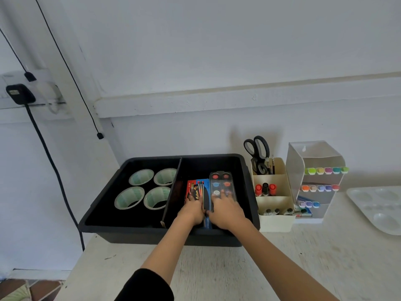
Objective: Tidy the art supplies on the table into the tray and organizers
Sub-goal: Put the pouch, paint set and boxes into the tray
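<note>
- Paint set point(222, 185): a clear case of colour pans lying flat in the right compartment of the black tray point(217, 237), long side running away from me.
- Brush pack point(196, 190): red and blue, flat, just beside the paint set on its left; the two look edge to edge.
- My right hand point(225, 212): fingers spread and straight on the near end of the paint set, pressing down, not wrapped round it.
- My left hand point(192, 211): fingertips on the near end of the brush pack. I cannot tell whether they pinch the edge or only press it; the thumb is hidden.
- Both items lie ahead of my knuckles, under the fingertips, and inside the tray walls.
- Step in hand, as I judge it: squaring the two flat packs side by side.
- To do it well: push with flat fingers, keep the long edges parallel to the divider point(173, 187), seat both flush on the floor, then lift the hands straight up so nothing skews.
- Risk: one pack riding up over the other.
- Left compartment: four tape rolls point(129, 197), lying flat in two rows.
- Right of the tray: cream organizer point(275, 220) with scissors point(257, 148) upright in its back slot, then a clear marker rack point(314, 153).
- Far right on the table point(217, 268): white mixing palette point(377, 209), well apart from the tray, probably not yet put away.
</note>
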Demonstrator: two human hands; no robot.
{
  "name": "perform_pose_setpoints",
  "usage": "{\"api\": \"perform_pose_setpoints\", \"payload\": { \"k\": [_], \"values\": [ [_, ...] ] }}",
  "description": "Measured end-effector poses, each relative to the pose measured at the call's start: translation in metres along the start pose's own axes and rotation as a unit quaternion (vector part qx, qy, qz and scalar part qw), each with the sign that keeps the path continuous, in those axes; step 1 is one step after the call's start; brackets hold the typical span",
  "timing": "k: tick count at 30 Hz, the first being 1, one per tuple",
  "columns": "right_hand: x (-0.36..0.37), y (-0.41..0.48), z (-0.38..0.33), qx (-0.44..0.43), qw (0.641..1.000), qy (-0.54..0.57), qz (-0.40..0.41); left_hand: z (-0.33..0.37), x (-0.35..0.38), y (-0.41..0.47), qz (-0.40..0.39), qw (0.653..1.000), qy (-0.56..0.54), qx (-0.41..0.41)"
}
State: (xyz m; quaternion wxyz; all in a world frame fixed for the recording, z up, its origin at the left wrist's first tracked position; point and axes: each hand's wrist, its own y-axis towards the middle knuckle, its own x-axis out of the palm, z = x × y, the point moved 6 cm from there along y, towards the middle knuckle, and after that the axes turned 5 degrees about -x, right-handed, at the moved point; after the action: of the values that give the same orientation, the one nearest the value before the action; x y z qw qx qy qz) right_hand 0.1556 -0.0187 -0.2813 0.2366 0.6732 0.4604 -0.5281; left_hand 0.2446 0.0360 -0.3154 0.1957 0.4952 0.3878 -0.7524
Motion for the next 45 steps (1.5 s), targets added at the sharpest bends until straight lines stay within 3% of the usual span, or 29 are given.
{"api": "perform_pose_setpoints", "payload": {
  "k": [5,13,15,17,19,21,25,29,30,32,36,39,42,45],
  "values": [
    [0.0,0.0,0.0,0.017,1.0,-0.009,-0.009,-0.001,0.009,0.008,-0.054,0.998,0.012,-0.02],
    [0.005,0.002,0.001,0.027,0.999,-0.012,-0.025,-0.001,0.005,0.008,-0.031,0.998,0.053,-0.024],
    [0.006,0.001,0.001,0.029,0.999,-0.007,-0.023,0.005,-0.01,-0.007,0.036,0.996,0.077,-0.015],
    [0.003,-0.001,0.001,0.033,0.999,-0.008,-0.007,0.017,-0.036,-0.028,0.182,0.982,0.051,0.021],
    [-0.006,-0.005,0.002,0.04,0.998,-0.004,0.041,0.023,-0.058,-0.058,0.316,0.946,-0.057,0.048],
    [-0.023,-0.011,0.002,0.038,0.99,0.041,0.13,0.021,-0.064,-0.091,0.385,0.906,-0.167,0.062],
    [-0.049,-0.039,-0.013,-0.12,0.936,0.134,0.304,0.008,-0.028,-0.164,0.43,0.851,-0.296,0.062],
    [-0.044,-0.112,-0.037,-0.312,0.83,0.24,0.396,-0.009,0.028,-0.226,0.441,0.825,-0.354,-0.012],
    [-0.034,-0.129,-0.043,-0.347,0.822,0.243,0.38,-0.011,0.04,-0.239,0.446,0.814,-0.37,-0.039],
    [-0.006,-0.151,-0.053,-0.387,0.842,0.238,0.292,-0.013,0.062,-0.262,0.454,0.794,-0.392,-0.102],
    [0.053,-0.175,-0.049,-0.326,0.933,0.154,0.013,-0.022,0.104,-0.296,0.466,0.791,-0.348,-0.19],
    [0.075,-0.192,-0.031,-0.293,0.942,0.09,-0.139,-0.026,0.138,-0.31,0.467,0.797,-0.254,-0.285],
    [0.079,-0.204,-0.018,-0.256,0.938,0.098,-0.212,-0.027,0.163,-0.325,0.415,0.741,-0.356,-0.39],
    [0.079,-0.212,-0.01,-0.254,0.931,0.129,-0.226,-0.018,0.162,-0.334,0.468,0.707,-0.433,-0.306]
  ]
}}
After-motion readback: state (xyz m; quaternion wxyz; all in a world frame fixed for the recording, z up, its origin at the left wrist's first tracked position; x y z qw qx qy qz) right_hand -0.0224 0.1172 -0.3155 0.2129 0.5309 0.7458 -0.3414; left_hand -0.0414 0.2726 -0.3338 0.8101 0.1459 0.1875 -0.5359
